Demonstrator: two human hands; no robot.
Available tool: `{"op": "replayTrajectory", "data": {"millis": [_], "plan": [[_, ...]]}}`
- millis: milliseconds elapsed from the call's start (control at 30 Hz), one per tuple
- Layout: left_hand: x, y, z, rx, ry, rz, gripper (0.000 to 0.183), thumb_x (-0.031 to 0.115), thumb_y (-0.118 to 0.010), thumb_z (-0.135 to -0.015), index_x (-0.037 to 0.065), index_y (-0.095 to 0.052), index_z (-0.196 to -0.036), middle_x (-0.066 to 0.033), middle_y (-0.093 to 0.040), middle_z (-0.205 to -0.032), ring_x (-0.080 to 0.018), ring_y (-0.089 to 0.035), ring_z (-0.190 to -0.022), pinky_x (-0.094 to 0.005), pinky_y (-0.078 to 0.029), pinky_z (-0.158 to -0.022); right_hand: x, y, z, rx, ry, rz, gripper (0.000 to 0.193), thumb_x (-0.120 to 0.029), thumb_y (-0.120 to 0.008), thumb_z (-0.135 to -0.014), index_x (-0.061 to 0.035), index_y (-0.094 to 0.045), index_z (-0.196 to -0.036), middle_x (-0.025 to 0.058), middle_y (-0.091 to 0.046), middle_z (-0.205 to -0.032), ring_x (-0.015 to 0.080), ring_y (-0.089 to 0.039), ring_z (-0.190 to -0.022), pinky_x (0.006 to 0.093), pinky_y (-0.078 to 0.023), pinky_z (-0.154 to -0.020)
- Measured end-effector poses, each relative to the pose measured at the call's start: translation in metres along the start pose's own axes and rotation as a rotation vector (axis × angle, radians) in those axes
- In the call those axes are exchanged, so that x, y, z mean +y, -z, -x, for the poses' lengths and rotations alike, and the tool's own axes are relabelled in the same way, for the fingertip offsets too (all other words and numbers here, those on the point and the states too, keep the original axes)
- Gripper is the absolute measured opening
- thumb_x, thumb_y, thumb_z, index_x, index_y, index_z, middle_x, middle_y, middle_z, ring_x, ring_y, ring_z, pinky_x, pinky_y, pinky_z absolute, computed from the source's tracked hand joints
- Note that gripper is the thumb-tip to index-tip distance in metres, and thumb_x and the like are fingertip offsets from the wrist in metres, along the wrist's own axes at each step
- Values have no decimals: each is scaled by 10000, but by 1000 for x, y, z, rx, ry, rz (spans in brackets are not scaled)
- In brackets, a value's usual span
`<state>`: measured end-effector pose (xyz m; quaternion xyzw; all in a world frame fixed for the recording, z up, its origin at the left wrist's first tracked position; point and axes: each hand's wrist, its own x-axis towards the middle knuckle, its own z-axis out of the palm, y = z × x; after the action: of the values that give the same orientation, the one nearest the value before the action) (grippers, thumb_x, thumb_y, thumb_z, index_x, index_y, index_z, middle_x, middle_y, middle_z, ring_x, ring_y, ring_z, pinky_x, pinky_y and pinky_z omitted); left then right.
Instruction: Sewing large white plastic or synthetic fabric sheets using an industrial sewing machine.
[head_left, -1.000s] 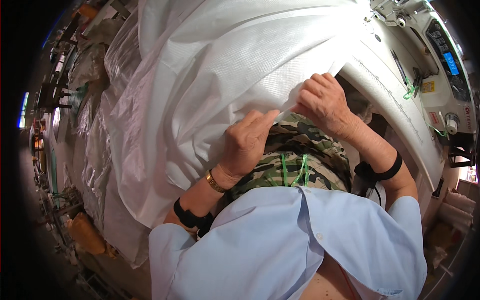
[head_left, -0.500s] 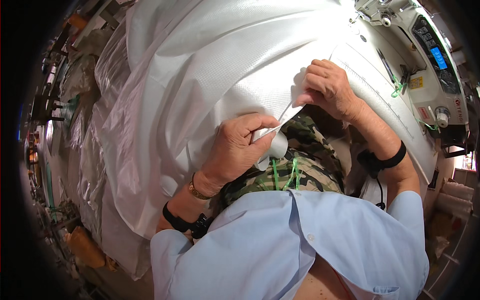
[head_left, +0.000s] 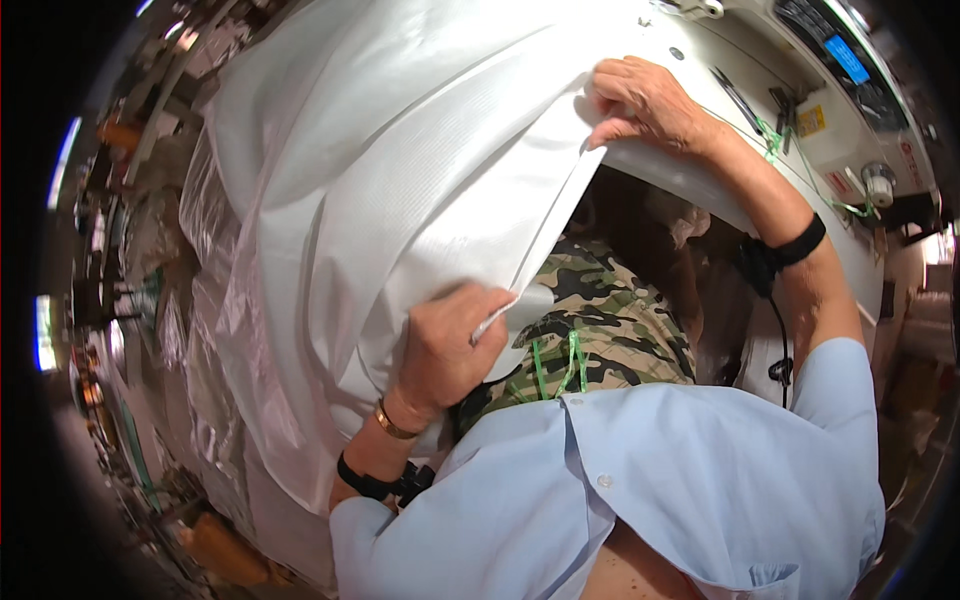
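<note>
A large sheet of white fabric (head_left: 400, 170) spreads in folds over the work surface and down toward my lap. Its near edge is turned over into a narrow folded strip, stretched slantwise between both hands. My left hand (head_left: 450, 340) is closed on the lower end of this edge, slightly blurred. Farther up and to the right, my right hand (head_left: 645, 105) pinches the same edge between thumb and fingers. Part of the fabric under each hand is hidden.
A sewing machine (head_left: 850, 130) with a lit blue display stands at the right. Dark tweezers or snips (head_left: 738, 98) and green thread (head_left: 770, 140) lie by its base. Crumpled clear plastic (head_left: 200, 380) hangs at the left. Camouflage trousers (head_left: 610, 310) cover my lap.
My hands have moved apart: the right up and away, the left down and toward me. The fabric edge between them is now longer and straighter. The view has shifted slightly.
</note>
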<state>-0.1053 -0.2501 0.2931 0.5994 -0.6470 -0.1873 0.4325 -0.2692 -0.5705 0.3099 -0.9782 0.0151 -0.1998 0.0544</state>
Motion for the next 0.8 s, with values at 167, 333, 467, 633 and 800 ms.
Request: {"op": "replayTrajectory", "data": {"millis": [167, 333, 467, 633, 800], "plan": [[1, -12, -8, -115, -110, -97, 196, -28, -630, -748, -28, -672, -939, -137, -558, -672, -307, -572, -552, -395, -474, -522, 33, 5, 4, -40, -125, -1, 557, -590, -676, -737, -74, -510, -862, 47, -548, -853, 249, -565, -829, 408, -464, -872], [2, -23, -15, -147, -197, -66, 132, -41, -623, -730, -28, -658, -857, -122, -517, -617, -287, -543, -504, -387, -446, -474, 31, 2, 12, 155, -347, 238, 551, -580, -648, -826, -48, -552, -935, 112, -601, -926, 299, -632, -876, 420, -540, -830], [1, -25, -28, -175, -233, -99, 160, -68, -627, -664, -19, -652, -814, -101, -525, -592, -259, -532, -467, -342, -426, -455, 16, -5, 23, 147, -488, 307, 578, -610, -605, -856, -34, -594, -804, 129, -607, -795, 284, -639, -809, 417, -538, -791], [1, -25, -55, -183, -298, -164, 93, -50, -625, -687, -9, -635, -771, -93, -501, -572, -248, -506, -444, -355, -409, -435, 12, -5, 25, 181, -576, 188, 555, -612, -600, -886, -59, -621, -837, 129, -623, -819, 277, -624, -826, 438, -496, -815], [2, -26, -81, -190, -389, -356, 192, 19, -631, -744, 59, -462, -662, -75, -428, -571, -243, -510, -465, -361, -405, -435, 15, -4, 26, 140, -623, 137, 571, -600, -574, -913, -32, -625, -935, 139, -623, -865, 315, -601, -892, 458, -460, -876]]}}
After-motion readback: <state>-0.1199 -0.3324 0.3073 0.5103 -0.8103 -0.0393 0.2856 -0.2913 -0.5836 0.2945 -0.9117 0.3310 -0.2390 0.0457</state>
